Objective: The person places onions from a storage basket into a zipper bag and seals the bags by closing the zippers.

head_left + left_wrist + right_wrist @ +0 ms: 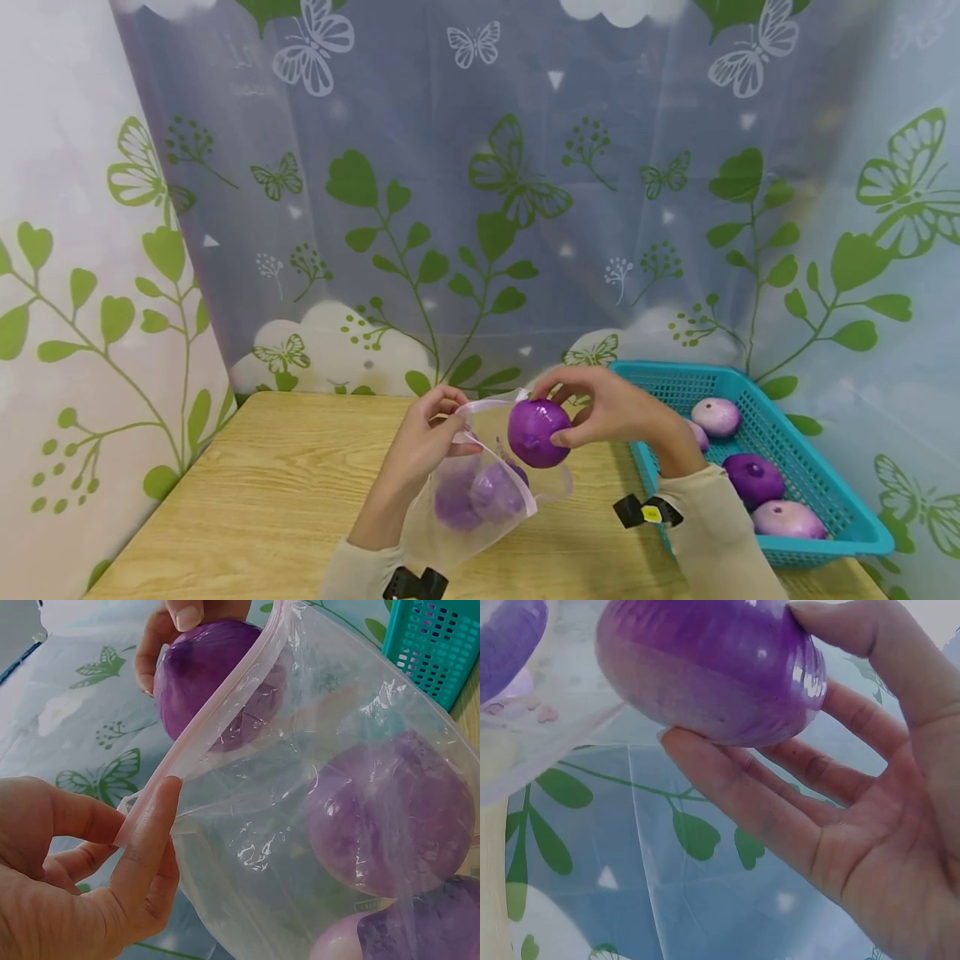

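Observation:
My left hand (422, 435) pinches the rim of a clear zip bag (457, 546), holding its mouth spread. Inside the bag, seen through the plastic, lie several purple onions (390, 814). Between thumb and fingertips my right hand (600, 406) grips another purple onion (538, 433), right at the bag's mouth. In the left wrist view this onion (214, 682) is partly behind the pinkish zip edge (202, 724). The right wrist view shows the fingers (742, 787) under the onion (712, 667) and the thumb across its other side.
A turquoise plastic basket (817, 454) stands on the right of the wooden table (247, 492), with several purple and pale onions (753, 479) in it. My right forearm passes over its near left side. A patterned curtain (420, 125) hangs behind and beside the table.

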### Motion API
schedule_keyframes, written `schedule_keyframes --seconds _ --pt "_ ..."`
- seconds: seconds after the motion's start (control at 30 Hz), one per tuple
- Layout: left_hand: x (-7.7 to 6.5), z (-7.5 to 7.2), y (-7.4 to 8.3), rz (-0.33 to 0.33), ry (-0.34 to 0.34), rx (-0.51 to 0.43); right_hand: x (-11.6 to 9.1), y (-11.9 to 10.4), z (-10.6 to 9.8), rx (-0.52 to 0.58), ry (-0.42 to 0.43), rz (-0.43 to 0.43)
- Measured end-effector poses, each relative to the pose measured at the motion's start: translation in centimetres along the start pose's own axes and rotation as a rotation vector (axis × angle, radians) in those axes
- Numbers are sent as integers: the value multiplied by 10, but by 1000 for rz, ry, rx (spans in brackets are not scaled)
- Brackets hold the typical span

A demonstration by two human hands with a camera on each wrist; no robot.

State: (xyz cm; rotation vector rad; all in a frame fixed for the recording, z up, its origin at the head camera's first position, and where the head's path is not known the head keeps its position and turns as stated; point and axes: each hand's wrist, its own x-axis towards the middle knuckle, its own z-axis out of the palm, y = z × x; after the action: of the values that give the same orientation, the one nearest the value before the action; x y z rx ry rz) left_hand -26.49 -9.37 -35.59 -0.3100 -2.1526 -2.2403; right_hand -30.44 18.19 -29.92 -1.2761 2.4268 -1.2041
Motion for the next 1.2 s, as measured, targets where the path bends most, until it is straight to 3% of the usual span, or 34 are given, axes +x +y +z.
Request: schedule_keyframes --seconds 0.47,1.2 --pt "1 -1 0 22 6 10 9 1 18 -65 94 -39" --pt "2 -2 2 9 26 -2 22 0 37 -174 91 -48"
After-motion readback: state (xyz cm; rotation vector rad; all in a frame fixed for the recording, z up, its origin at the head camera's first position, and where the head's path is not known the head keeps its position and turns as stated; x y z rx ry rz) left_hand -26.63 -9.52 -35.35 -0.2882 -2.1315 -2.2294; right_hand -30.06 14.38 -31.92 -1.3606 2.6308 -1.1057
